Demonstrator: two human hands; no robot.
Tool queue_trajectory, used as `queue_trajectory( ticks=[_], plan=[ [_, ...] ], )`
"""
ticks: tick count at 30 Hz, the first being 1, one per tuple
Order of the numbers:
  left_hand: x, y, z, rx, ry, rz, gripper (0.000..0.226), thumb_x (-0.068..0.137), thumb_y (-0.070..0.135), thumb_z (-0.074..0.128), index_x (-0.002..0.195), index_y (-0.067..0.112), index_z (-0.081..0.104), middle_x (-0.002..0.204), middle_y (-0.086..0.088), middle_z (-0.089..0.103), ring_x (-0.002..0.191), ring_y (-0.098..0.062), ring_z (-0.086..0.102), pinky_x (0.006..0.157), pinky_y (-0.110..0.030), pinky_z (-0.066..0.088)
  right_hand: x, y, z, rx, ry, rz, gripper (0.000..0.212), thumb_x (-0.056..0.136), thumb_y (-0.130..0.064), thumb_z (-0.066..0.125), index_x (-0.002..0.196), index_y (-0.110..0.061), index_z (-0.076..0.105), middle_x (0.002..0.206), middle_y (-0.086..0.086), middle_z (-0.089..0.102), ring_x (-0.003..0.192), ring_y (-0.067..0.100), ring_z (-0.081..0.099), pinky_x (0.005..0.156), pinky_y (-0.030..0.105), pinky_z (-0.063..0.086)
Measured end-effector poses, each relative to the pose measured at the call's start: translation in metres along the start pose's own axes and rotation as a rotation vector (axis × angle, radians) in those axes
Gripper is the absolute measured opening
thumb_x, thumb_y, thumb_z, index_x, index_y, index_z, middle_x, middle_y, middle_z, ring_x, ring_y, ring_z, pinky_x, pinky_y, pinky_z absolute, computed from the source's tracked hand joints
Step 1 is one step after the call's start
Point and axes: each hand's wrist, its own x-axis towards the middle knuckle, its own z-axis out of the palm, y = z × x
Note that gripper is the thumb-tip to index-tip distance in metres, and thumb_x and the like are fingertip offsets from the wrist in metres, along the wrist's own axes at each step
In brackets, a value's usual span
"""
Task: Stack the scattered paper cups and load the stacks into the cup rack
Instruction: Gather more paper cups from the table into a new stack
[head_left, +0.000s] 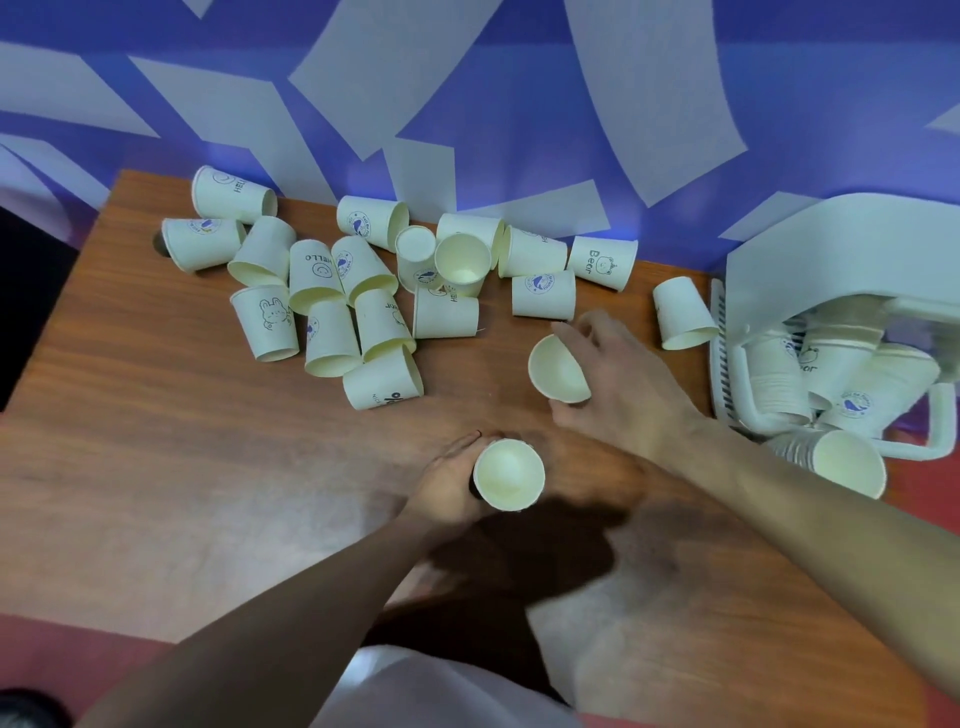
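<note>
Though hands (452, 483) hold cups (509, 473), rack (769, 270) contents blur.

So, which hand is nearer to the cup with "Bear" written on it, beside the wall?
The right hand, holding a cup, is just in front of the Bear cup. The left hand, gripping another cup, is farther toward the person.

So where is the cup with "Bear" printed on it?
In the head view, the Bear cup lies at the table's far edge by the wall, right end of the scattered pile.
</note>
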Motion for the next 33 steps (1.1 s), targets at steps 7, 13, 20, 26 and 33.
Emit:
queue_trajectory(
  ticks=[7,13,20,26,33],
  plan=[
    [0.003,-0.01,0.001,0.014,-0.009,-0.012,0.084,0.067,0.08,0.07,0.135,0.033,0.057,0.139,0.005,0.061,0.136,-0.02,0.05,0.11,-0.046,0.043,-0.054,-0.051,-0.029,0.392,-0.109,-0.005,0.08,0.072,-0.043,0.08,0.142,-0.032,0.044,0.133,-0.015,0.038,0.113,0.002,0.048,0.096,0.015,0.04],
    [0.004,-0.011,0.003,0.009,-0.005,-0.064,0.07,0.068,0.067,0.071,0.127,0.031,0.058,0.13,-0.003,0.066,0.128,-0.025,0.058,0.103,-0.049,0.048,-0.07,-0.061,0.014,0.355,-0.104,-0.094,0.075,0.076,-0.047,0.073,0.142,-0.03,0.043,0.127,-0.014,0.04,0.105,0.009,0.055,0.091,0.028,0.049],
    [0.007,-0.014,0.002,0.057,-0.026,-0.008,0.078,0.071,0.058,0.079,0.139,0.035,0.049,0.138,0.01,0.058,0.135,-0.02,0.05,0.108,-0.047,0.043,-0.065,-0.052,0.052,0.099,-0.127,-0.124,0.085,0.084,-0.053,0.066,0.154,-0.025,0.028,0.141,-0.003,0.039,0.132,0.017,0.035,0.102,0.036,0.045],
    [0.007,-0.016,0.003,0.037,0.002,-0.014,0.075,0.07,0.055,0.079,0.136,0.032,0.051,0.135,0.004,0.06,0.132,-0.021,0.053,0.105,-0.049,0.045,-0.053,-0.054,0.062,0.093,-0.176,-0.099,0.092,0.082,-0.05,0.071,0.156,-0.022,0.025,0.152,-0.005,0.034,0.143,0.017,0.025,0.111,0.036,0.035],
    [0.002,-0.011,0.001,0.05,0.006,0.007,0.082,0.067,0.062,0.068,0.142,0.035,0.049,0.147,-0.001,0.054,0.144,-0.019,0.041,0.117,-0.044,0.036,-0.045,-0.042,0.055,0.171,-0.23,-0.095,0.091,0.087,-0.066,0.058,0.157,-0.021,0.021,0.153,-0.004,0.036,0.143,0.015,0.027,0.116,0.037,0.03]
  ],
)
